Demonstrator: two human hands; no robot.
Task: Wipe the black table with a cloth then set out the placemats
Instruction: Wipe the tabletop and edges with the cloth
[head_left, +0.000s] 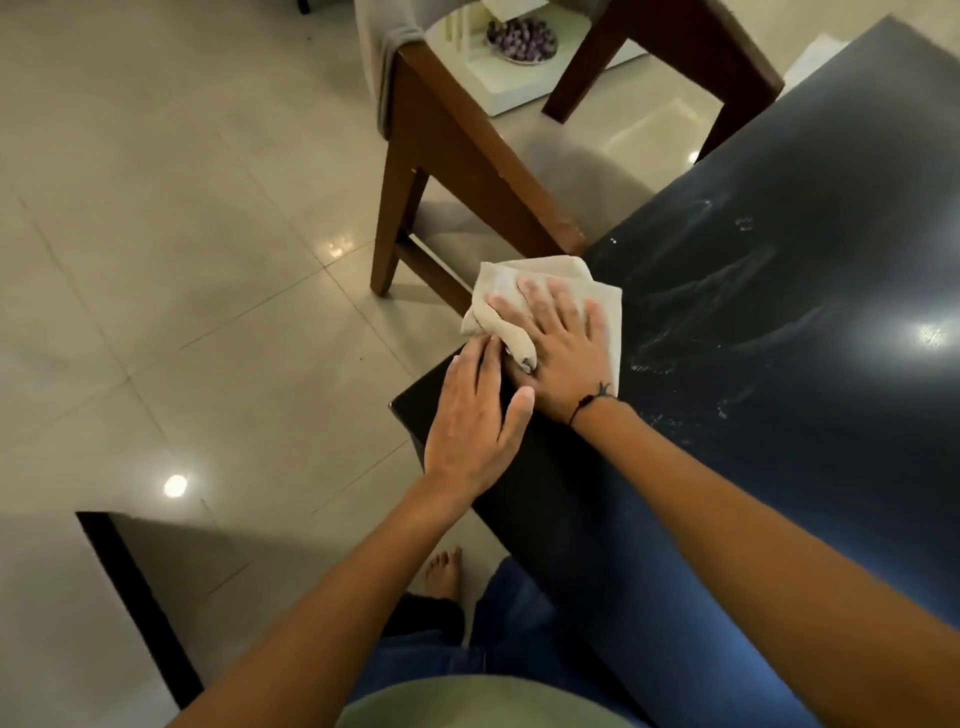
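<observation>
Nearest the camera, a green shirt hem and blue jeans fill the bottom of the view, with a bare foot (443, 571) on the pale tiled floor (156, 260). Both forearms reach forward and up over the near corner of the black worktop (779, 467).

The left hand (472, 421) lies flat along the worktop's left edge, fingers straight and close together, thumb out to the right; its fingertips touch the bunched lower-left fold of the cloth (550, 291). The right hand (561, 353) is just beyond and beside it, palm down with fingers spread, pressing on top of the cloth. A dark thread bracelet (589, 402) circles the right wrist. Neither hand curls round the cloth; both rest or press on it with straight fingers.

The cloth is beige and folded, lying at the worktop's left edge, partly overhanging it toward the floor, mostly under the right hand and sticking out beyond its fingertips.

To the right of the cloth, pale smears and streaks (727, 322) mark the glossy black surface, and a bright light reflection sits farther right.

Beyond the cloth stands a brown wooden chair (452, 150) with a light seat, close against the worktop's edge. Farther still, a low white stand holds a bowl of purple items (521, 39).
</observation>
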